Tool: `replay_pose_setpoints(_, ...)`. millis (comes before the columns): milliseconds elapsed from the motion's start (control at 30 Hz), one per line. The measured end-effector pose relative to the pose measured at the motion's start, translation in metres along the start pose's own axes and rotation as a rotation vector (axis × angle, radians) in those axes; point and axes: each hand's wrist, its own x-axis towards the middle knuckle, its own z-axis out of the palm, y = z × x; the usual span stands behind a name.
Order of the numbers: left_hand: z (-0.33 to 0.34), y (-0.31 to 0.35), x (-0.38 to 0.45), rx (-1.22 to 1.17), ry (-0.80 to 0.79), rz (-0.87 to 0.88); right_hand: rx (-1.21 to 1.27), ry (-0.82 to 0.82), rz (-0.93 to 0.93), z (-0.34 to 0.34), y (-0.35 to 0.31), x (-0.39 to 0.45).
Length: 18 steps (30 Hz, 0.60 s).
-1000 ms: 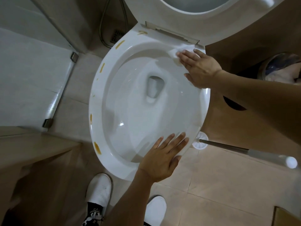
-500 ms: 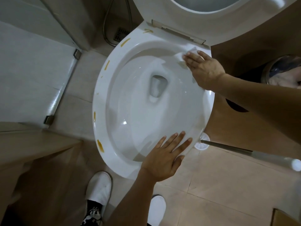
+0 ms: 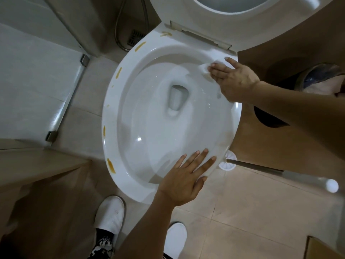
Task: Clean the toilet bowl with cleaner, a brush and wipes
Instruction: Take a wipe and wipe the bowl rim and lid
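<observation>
The white toilet bowl (image 3: 119, 101) fills the middle of the view, its seat and lid (image 3: 233, 17) raised at the top. Several yellow-brown smears (image 3: 111, 166) mark the left rim. My right hand (image 3: 234, 79) presses a white wipe (image 3: 204, 69) flat against the upper right inside of the bowl, fingers straight. My left hand (image 3: 183, 179) rests flat on the front right rim, fingers spread. The toilet brush (image 3: 255, 168) lies on the floor to the right, its white head by the bowl's base.
A bin with a plastic liner (image 3: 321, 77) stands at the right beside the bowl. A glass shower door (image 3: 67, 101) and a hose (image 3: 119, 34) are at the left. My white shoes (image 3: 110, 214) stand on the tiled floor in front. A cardboard corner (image 3: 324, 247) shows at bottom right.
My right hand with the wipe has slid a little down and inward from the back rim onto the bowl's inner wall. My left hand has stayed on the front rim.
</observation>
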Motion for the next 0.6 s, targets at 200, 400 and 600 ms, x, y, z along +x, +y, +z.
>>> replay_pose_setpoints(200,0.001,0.000,0.000,-0.017,-0.002,-0.004,0.059,0.050,-0.024,-0.011,0.014,0.015)
replay_pose_setpoints(400,0.001,0.000,-0.001,-0.010,0.014,-0.004,0.239,0.083,-0.067,0.015,0.007,-0.018)
replay_pose_setpoints(600,0.001,0.000,-0.002,0.007,0.042,-0.002,0.643,0.214,-0.089,0.037,-0.021,-0.067)
